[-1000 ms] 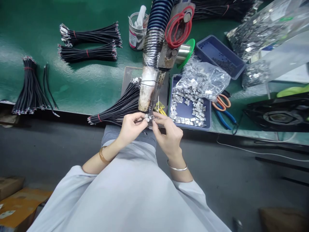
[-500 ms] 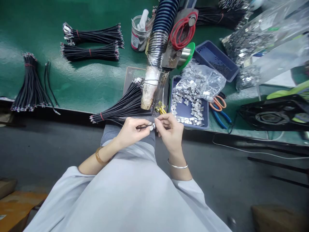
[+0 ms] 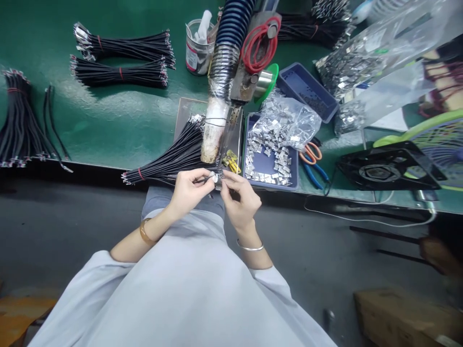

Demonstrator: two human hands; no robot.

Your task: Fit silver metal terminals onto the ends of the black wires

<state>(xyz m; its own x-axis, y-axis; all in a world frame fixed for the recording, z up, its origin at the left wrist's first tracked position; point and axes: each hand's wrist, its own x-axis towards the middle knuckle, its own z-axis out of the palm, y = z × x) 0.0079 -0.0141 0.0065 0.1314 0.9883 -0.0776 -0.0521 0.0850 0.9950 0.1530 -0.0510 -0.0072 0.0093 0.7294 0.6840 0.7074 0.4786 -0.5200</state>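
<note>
Black cable (image 3: 203, 180) between left hand (image 3: 188, 193) and right hand (image 3: 241, 200), pinched by the left, right's grip unclear

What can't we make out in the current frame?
All head view:
- Silvery part between the hands: too small for detail.
- Whether the right hand grips it: contact too small to tell.
- Black cable: partly hidden by the left hand.
- Leftmost cable bundle: cut off by the left edge.
- Jar label: print too small.
- Ribbed hose: cut off by the top edge.
</note>
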